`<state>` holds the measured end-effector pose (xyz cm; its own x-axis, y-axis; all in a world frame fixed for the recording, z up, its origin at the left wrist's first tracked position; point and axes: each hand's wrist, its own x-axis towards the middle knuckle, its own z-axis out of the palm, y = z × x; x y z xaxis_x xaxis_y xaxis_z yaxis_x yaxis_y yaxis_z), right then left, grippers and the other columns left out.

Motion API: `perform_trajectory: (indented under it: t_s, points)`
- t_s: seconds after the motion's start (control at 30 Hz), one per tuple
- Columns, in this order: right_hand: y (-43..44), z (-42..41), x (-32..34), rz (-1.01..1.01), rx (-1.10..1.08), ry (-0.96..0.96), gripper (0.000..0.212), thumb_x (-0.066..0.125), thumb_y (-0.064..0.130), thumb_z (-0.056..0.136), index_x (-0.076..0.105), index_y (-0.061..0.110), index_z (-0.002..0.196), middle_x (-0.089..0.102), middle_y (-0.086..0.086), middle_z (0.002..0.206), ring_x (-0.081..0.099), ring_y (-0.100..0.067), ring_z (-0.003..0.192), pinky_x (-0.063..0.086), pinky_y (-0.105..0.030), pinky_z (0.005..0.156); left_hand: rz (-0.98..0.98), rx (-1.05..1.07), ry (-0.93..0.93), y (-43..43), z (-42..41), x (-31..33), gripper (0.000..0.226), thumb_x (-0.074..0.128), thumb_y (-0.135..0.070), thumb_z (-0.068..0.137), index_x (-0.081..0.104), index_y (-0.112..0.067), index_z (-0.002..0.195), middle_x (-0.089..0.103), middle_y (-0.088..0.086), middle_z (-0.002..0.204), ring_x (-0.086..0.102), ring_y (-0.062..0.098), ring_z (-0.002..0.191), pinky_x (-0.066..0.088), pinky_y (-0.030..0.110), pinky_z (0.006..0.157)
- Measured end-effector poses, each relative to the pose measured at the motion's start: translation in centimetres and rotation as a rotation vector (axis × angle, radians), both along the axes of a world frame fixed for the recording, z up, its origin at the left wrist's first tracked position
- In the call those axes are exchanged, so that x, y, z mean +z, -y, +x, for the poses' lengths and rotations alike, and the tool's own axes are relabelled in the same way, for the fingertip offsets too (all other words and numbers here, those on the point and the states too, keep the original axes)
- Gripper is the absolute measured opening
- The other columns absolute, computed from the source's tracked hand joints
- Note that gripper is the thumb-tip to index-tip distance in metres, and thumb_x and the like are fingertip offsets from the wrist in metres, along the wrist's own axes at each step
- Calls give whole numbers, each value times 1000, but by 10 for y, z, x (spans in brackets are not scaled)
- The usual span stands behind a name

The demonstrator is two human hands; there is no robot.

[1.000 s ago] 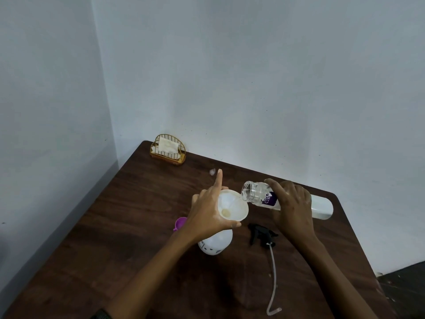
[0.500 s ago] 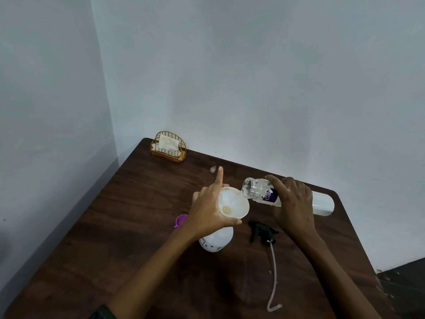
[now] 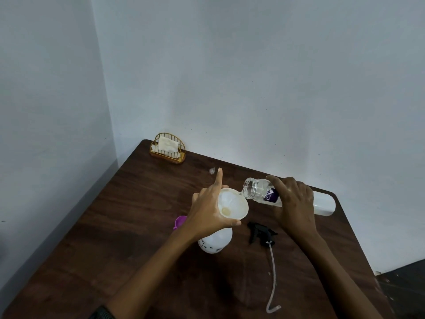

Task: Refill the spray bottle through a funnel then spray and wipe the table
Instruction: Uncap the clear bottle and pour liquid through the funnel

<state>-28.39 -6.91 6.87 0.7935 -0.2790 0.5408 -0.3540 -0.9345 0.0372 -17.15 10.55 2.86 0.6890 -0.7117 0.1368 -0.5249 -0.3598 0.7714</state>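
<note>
Spray bottle [image 3: 216, 241], white, stands upright near the middle of the dark wood table [image 3: 138, 226], long axis vertical, neck hidden under the hand. White funnel [image 3: 233, 204] sits on top of it, wide mouth facing up. Left hand [image 3: 211, 212] grips the funnel at the rim, thumb curled round the near edge, index finger stuck out straight toward the far wall. Right hand [image 3: 294, 208] wraps around a clear refill bottle [image 3: 262, 192] with a purple label. That bottle lies almost horizontal, long axis running left-right, open mouth pointing left and dipped slightly down, right at the funnel's far-right rim, base toward the table's right edge. Can't tell how much liquid is flowing.

Black trigger sprayer head [image 3: 261, 234] lies on the table just right of the spray bottle, its dip tube [image 3: 272, 272] trailing toward the near edge. Purple cap [image 3: 180, 222] just left of the bottle, partly behind the left wrist. Gold wire napkin holder [image 3: 167, 151] in the far-left corner.
</note>
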Motion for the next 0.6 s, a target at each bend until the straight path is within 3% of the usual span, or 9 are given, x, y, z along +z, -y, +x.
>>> perform_trajectory:
  t_s: [0.6]
  points:
    - [-1,1,4,6,-8,-23,74,73,-6,57,45,26,117,58,-10,89,54,-32,80,42,-48,81,4,-2,-9,-1,-1,0,133,83,-48,61,-17,-30,147,44,-12,142,36,15,129,16,32,100]
